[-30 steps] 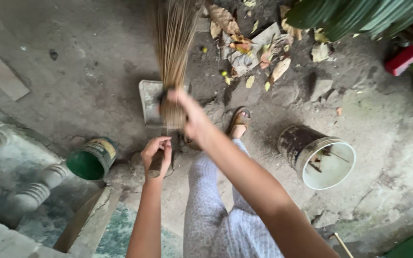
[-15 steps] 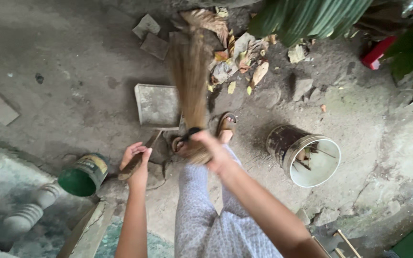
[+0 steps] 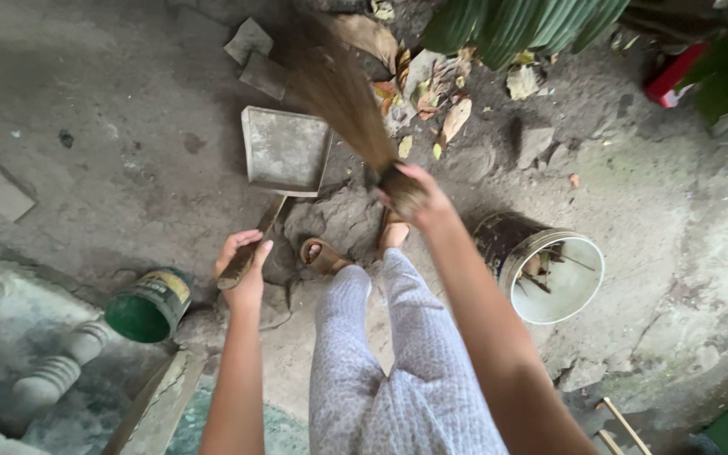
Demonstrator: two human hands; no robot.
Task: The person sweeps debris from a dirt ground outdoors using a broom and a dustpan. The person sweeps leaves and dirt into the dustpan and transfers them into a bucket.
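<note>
My left hand (image 3: 244, 268) grips the long handle of a grey metal dustpan (image 3: 285, 150), whose pan rests flat on the dirt floor ahead of my feet. My right hand (image 3: 419, 195) is closed around the bound end of a stick broom (image 3: 339, 93). Its bristles fan up and left, blurred, beside the pan's right edge. A pile of dry leaves (image 3: 431, 93) and litter lies just beyond the broom. My legs in patterned trousers and sandalled feet stand between the two hands.
A white-lined bucket (image 3: 556, 274) with scraps stands right of my feet. A green tin (image 3: 150, 305) lies tipped at the left, near stone balusters (image 3: 52, 371). Broken tiles (image 3: 250, 50) lie at the back, a big green leaf (image 3: 516, 25) and a red thing (image 3: 676, 72) at top right.
The broom has swung from centre to the right of the dustpan, and my right hand moved right and up with it. The dustpan shifted forward slightly; my left hand keeps hold.
</note>
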